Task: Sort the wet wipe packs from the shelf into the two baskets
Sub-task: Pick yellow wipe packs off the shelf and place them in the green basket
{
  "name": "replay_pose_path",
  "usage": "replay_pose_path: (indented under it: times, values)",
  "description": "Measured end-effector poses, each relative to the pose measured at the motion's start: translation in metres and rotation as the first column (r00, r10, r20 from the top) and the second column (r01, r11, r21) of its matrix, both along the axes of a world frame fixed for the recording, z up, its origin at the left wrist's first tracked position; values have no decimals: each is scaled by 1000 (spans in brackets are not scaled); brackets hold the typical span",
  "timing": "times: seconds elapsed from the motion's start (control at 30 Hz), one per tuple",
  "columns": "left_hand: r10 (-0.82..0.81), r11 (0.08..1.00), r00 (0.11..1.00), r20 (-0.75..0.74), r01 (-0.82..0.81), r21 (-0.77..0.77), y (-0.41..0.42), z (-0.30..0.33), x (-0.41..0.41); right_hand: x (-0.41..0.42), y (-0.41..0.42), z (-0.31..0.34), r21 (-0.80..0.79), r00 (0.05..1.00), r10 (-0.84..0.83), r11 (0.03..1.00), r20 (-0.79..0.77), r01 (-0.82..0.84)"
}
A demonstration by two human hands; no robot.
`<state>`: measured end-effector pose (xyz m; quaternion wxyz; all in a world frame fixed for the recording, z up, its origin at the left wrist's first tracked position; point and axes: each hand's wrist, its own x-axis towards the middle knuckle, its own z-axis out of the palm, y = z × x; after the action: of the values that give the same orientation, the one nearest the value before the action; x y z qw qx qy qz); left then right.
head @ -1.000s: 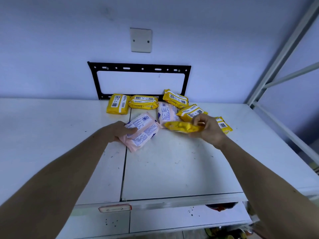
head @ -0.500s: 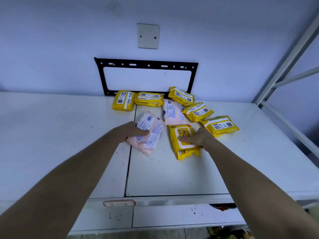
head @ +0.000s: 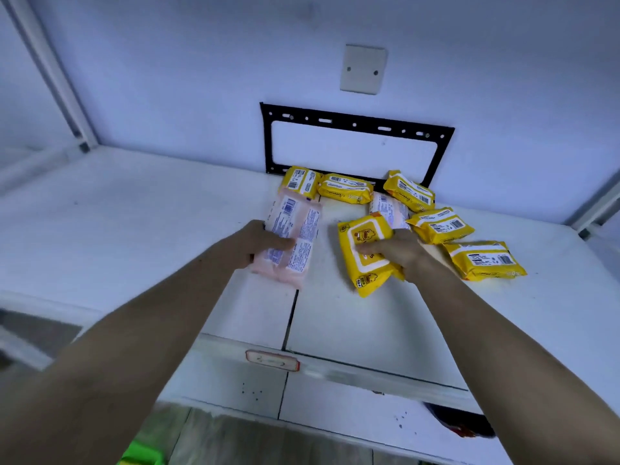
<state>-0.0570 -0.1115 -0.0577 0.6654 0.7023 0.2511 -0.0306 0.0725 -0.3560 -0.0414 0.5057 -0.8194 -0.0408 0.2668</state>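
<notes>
Left hand [head: 260, 243] grips a pink pack [head: 291, 239], thumb curled over its printed face, fingers hidden underneath; pack looks raised off the shelf [head: 335, 323], can't confirm. Back label up: barcode at the far end, blocks of small blue text, too small to read. Soft crinkly plastic film, pillow-shaped.

Right hand [head: 397, 251] holds a yellow pack [head: 364, 253], fingers curled over the front face. White flap label with orange cartoon figure, small logo at the near end; writing not legible. Near end of the pack sits beside the shelf seam.

Beyond the right hand: second pink pack [head: 389, 209], partly covered by the held yellow one. Right of that hand, two yellow packs [head: 439, 224] [head: 484, 260], barcode labels up. Beyond both hands, along the wall: three more yellow packs [head: 300, 181] [head: 345, 189] [head: 409, 191], all label side up, text unreadable.

Shelf is white painted board in two panels, dark seam running between the hands, some specks and scuffs. Red-edged tag [head: 272, 360] on the front lip, writing unreadable. Black perforated metal bracket [head: 268, 139] on the pale wall behind the packs, blank white cover plate [head: 364, 69] above it. White metal frame posts at both sides. Something green [head: 142, 453] below the left arm, blurred.
</notes>
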Motion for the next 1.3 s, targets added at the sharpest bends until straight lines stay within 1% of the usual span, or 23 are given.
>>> replay_pose_path:
  times: [0.1, 0.13, 0.2, 0.3, 0.33, 0.4, 0.47, 0.57, 0.63, 0.7, 0.77, 0.83, 0.93, 1.03, 1.17, 1.2, 1.3]
  values:
    - [161, 981, 984, 71, -151, -122, 8, 6, -34, -23, 38, 6, 117, 993, 116, 987, -9, -114]
    - [193, 973, 978, 74, -181, -144, 7, 8, -43, -32, 50, 6, 156, 989, 145, 977, -8, -142]
    - [261, 956, 963, 73, -247, -159, 5, 11, -62, -52, 74, 3, 183, 978, 204, 961, 30, -206]
    - [293, 930, 951, 103, -258, -263, 0, 14, -85, -78, 96, -2, 187, 964, 245, 947, 107, -262]
    - [325, 909, 940, 103, -281, -308, -1, 13, -93, -85, 101, -2, 186, 962, 250, 945, 114, -267]
    - [440, 844, 895, 71, -385, -373, -2, 12, -109, -96, 105, -4, 199, 958, 265, 938, 109, -282]
    - [505, 802, 862, 49, -447, -396, -2, 8, -125, -105, 108, -6, 247, 955, 290, 922, 64, -297]
    - [485, 825, 869, 96, -420, -378, -8, 0, -142, -121, 112, -7, 296, 932, 361, 888, 23, -351]
    - [475, 831, 868, 144, -389, -396, -12, -1, -148, -131, 116, -7, 327, 920, 391, 871, -12, -366]
    - [471, 812, 861, 194, -337, -477, -16, -2, -152, -142, 121, -8, 359, 907, 417, 856, -57, -371]
    - [489, 756, 844, 219, -285, -589, -19, -2, -155, -150, 124, -8, 366, 898, 430, 854, -94, -371]
    - [542, 708, 816, 201, -315, -632, -19, -2, -156, -154, 125, -8, 366, 894, 432, 856, -118, -365]
    - [620, 676, 772, 138, -437, -594, -16, 2, -155, -151, 119, -7, 381, 880, 455, 844, -135, -378]
    - [703, 617, 709, 62, -563, -550, -11, 5, -160, -144, 110, -7, 377, 853, 506, 820, -130, -430]
    - [809, 502, 587, -23, -712, -491, -2, -2, -187, -142, 107, -11, 390, 787, 606, 756, -116, -525]
    - [839, 468, 544, -24, -742, -480, 0, -6, -197, -145, 109, -12, 384, 764, 636, 736, -107, -558]
    - [932, 319, 363, -17, -839, -441, 8, -13, -238, -168, 123, -17, 361, 679, 730, 655, -75, -664]
